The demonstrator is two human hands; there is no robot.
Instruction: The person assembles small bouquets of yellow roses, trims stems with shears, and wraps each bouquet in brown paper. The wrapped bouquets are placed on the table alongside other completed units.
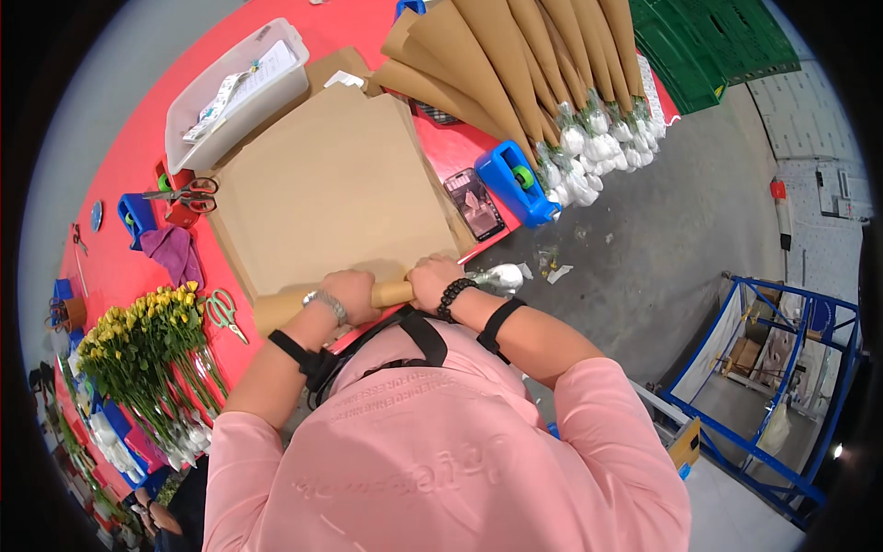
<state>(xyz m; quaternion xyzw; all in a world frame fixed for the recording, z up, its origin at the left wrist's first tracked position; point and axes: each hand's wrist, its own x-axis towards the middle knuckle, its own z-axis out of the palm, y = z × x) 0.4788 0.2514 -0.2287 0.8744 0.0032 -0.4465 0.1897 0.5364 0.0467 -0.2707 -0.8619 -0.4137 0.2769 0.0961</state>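
Observation:
At the table's front edge, both my hands close round a narrow roll of brown kraft paper [393, 293]. My left hand [349, 291] grips it on the left, where the paper widens. My right hand [432, 278] wraps round its narrow end. Past my right hand, a white wrapped stem end [501, 276] in clear film sticks out; what lies inside the roll is hidden. Directly ahead of my hands lies a stack of flat kraft sheets [336, 184] on the red table.
Finished paper cones [492, 69] with white ends lie far right, beside a blue tape dispenser [515, 182] and a phone [474, 203]. Left are a white bin [235, 92], scissors [189, 195], green-handled scissors [223, 313] and yellow roses [152, 340]. A blue metal cart [768, 386] stands right.

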